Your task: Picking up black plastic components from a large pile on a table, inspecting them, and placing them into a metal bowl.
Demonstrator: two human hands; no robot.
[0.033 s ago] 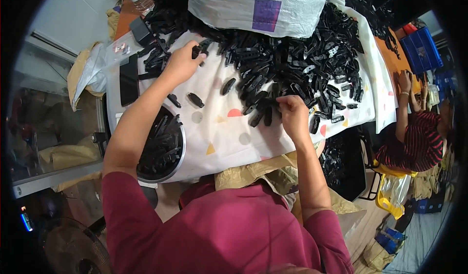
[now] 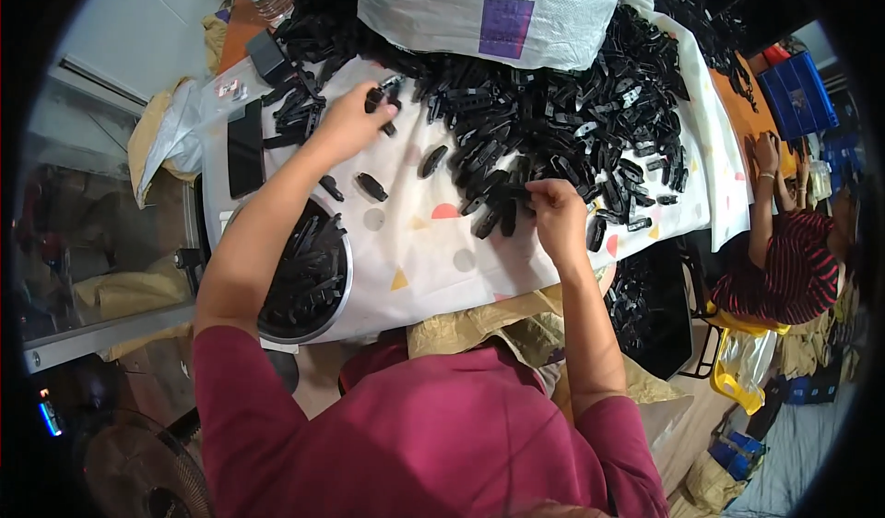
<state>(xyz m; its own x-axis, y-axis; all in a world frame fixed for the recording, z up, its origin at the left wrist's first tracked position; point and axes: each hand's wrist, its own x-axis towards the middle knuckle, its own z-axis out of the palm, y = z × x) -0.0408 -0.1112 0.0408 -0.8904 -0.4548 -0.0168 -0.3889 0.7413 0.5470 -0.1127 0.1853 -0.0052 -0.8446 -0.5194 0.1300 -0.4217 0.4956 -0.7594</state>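
Note:
A large heap of small, long black plastic parts (image 2: 489, 117) covers the far side of the patterned tablecloth (image 2: 415, 264). At the far left of the cloth, the fingers of my left hand (image 2: 353, 123) are closed round a black plastic part (image 2: 375, 100). More parts lie right beside those fingertips. My right hand (image 2: 559, 212) pinches the end of another black plastic part (image 2: 518, 189) at the heap's near edge. Two loose parts, one dark piece (image 2: 371, 186) and one slimmer piece (image 2: 433, 161), lie on the cloth between my hands.
A round basin (image 2: 344, 283) of black parts stands at the near left, beside a phone-like black slab (image 2: 245, 149). Behind the heap is a white woven sack (image 2: 433, 11). A black bin (image 2: 678, 320) sits below the right edge. Another person (image 2: 784, 264) works at right.
My left hand has shifted slightly to the right with the part in its fingers. The right hand has barely moved.

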